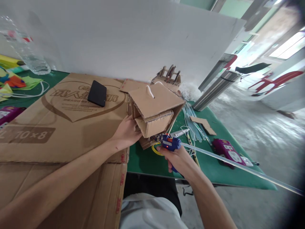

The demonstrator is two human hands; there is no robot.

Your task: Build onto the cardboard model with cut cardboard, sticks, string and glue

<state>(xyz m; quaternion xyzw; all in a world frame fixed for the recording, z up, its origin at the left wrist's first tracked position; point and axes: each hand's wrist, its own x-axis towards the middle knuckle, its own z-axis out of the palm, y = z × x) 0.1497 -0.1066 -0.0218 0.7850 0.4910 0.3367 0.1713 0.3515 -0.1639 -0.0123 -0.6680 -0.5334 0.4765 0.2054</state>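
A small cardboard house [159, 98] with a white cord loop through its roof tilts over the table's front part. My left hand [127, 133] grips its lower left side, with the fingertips hidden behind the cardboard. Wrapped round the handle of a blue hot glue gun [172, 143] is my right hand [177, 159]. The gun's nozzle points left at the underside of the house, and a red light shows on its body. A long clear glue stick [228, 162] runs out of its back to the right. Scissors [179, 133] with yellow handles lie beneath the gun.
A large flattened cardboard box [100, 124] covers the table's left side, bearing a black phone [97, 93]. Clear glue sticks [194, 127], a cardboard scrap [203, 124] and a purple case [228, 152] lie right. Behind stand a metal cylinder [212, 92] and a plastic bottle [30, 51].
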